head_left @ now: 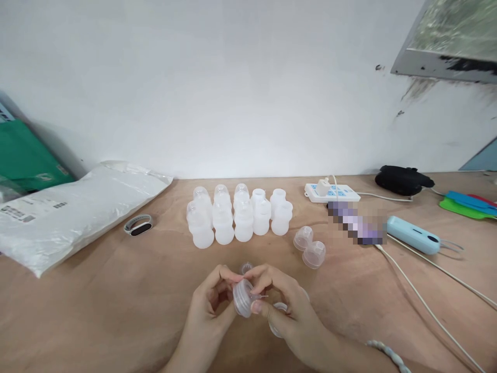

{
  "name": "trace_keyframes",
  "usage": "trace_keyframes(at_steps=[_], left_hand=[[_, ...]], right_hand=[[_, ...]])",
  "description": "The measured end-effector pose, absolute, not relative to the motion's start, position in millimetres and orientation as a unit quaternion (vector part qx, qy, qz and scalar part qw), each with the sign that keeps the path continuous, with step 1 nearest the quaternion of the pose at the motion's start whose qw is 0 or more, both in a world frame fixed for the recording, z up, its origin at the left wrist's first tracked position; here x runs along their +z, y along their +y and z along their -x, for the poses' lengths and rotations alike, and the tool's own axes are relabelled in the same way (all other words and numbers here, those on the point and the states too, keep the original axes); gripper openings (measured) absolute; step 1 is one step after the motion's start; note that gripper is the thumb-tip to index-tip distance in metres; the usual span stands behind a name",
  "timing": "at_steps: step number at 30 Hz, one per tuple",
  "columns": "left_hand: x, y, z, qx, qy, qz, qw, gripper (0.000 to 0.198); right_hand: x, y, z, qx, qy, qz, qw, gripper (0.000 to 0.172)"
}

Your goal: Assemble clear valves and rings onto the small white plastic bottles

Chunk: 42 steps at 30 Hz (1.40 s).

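Observation:
Between my two hands is a clear ribbed ring piece [243,298], tilted on its side. My left hand [213,300] grips its left edge with fingers and thumb. On the other side, my right hand [283,300] pinches it, and a thin clear stem sticks out between the fingers. Another clear round part [278,320] lies partly hidden under my right hand. A small clear piece [246,267] rests just beyond my fingertips. Farther back stand several milky bottles [224,223] in two rows, some with clear domed caps. Two loose clear caps [313,255] lie right of them, touching.
At the left are a white plastic package [77,207], a green item [31,155] and a wristband [138,226]. The right side holds a power strip [349,194], a blurred phone-like object [355,223], a light blue device [413,235], a black case [404,180] and cables.

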State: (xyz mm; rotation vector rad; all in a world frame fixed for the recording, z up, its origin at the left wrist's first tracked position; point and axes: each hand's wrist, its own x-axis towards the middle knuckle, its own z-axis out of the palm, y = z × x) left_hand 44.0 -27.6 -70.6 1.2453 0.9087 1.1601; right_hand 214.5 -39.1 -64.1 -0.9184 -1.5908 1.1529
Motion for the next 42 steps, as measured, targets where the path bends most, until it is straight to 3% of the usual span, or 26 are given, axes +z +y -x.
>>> trace_keyframes(at_steps=[9, 19, 32, 36, 42], left_hand=[[-70, -22, -37, 0.457, 0.337, -0.529, 0.63, 0.023], [-75, -32, -45, 0.48, 0.335, -0.576, 0.57, 0.025], [-67, -37, -44, 0.548, 0.327, -0.584, 0.501, 0.028], [-64, -37, -42, 0.553, 0.334, -0.579, 0.498, 0.03], [-66, -29, -35, 0.501, 0.287, -0.59, 0.565, 0.031]], right_hand=[[-65, -35, -219, 0.445, -0.652, 0.39, 0.475, 0.014], [-61, -39, -221, 0.452, -0.649, 0.389, 0.472, 0.012], [-47, -44, -235, 0.289, -0.724, 0.384, 0.495, 0.01], [-43, -47, -243, 0.289, -0.721, 0.413, 0.475, 0.006], [-38, -40, -241, 0.309, -0.753, 0.374, 0.445, 0.006]])
